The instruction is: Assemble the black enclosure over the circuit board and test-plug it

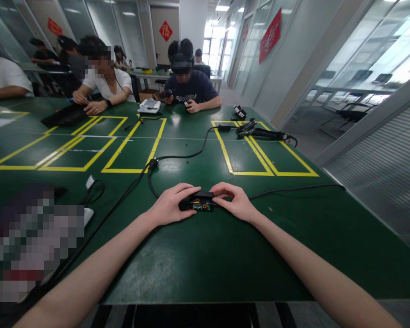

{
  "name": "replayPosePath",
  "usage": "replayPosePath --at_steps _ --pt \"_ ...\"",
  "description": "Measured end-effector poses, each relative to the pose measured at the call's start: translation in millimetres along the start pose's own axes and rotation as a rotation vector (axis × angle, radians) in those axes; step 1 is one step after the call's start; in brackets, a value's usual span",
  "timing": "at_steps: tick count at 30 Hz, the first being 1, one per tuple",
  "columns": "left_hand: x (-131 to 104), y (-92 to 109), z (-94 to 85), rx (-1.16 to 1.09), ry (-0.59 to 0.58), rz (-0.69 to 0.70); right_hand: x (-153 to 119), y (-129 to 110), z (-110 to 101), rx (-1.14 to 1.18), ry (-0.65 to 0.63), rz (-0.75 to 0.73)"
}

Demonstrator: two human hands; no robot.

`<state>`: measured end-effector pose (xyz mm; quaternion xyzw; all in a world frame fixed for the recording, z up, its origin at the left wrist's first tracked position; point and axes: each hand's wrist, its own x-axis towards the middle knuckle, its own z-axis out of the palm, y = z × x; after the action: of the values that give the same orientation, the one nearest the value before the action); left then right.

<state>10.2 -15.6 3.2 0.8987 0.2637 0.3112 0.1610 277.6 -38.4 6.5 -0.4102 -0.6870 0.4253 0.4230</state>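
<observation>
A small black power adapter [202,196] lies between my hands on the green table, its near side showing colourful inner parts and a circuit board [201,206]. My left hand [173,204] grips its left end, thumb and fingers on the far and near edges. At its right end, my right hand [235,200] pinches the far right corner of the black casing. A black cable [294,188] runs off to the right from behind my right hand. Fine details of the inner parts are too small to tell.
A black cable with a plug [152,164] crosses the green table [198,269] on the left. Yellow tape outlines, a bundle of black cables [263,133] and a white device [149,106] are farther back. Two people sit across the table. A blurred patch covers the left front.
</observation>
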Motion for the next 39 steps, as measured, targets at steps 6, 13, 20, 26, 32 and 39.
replayPosePath --at_steps 6,13,20,26,32,39 --pt "0.2 0.9 -0.2 -0.023 -0.003 -0.014 0.8 0.1 -1.0 -0.006 0.004 0.006" --pt "1.0 3.0 -0.7 -0.028 -0.006 -0.006 1.2 1.7 -1.8 0.009 -0.009 0.025" --pt "0.5 2.8 -0.6 -0.056 -0.012 -0.022 0.3 1.2 -0.6 0.004 0.011 -0.028" --pt "1.1 2.3 -0.2 -0.076 -0.022 -0.037 0.0 0.4 -1.3 -0.046 -0.037 -0.064" --pt "4.0 5.3 -2.3 -0.098 -0.025 -0.012 0.4 0.1 -1.9 -0.058 -0.059 -0.112" --pt "4.3 4.7 -1.4 -0.048 -0.03 0.003 -0.8 -1.5 -3.2 -0.124 -0.152 -0.071"
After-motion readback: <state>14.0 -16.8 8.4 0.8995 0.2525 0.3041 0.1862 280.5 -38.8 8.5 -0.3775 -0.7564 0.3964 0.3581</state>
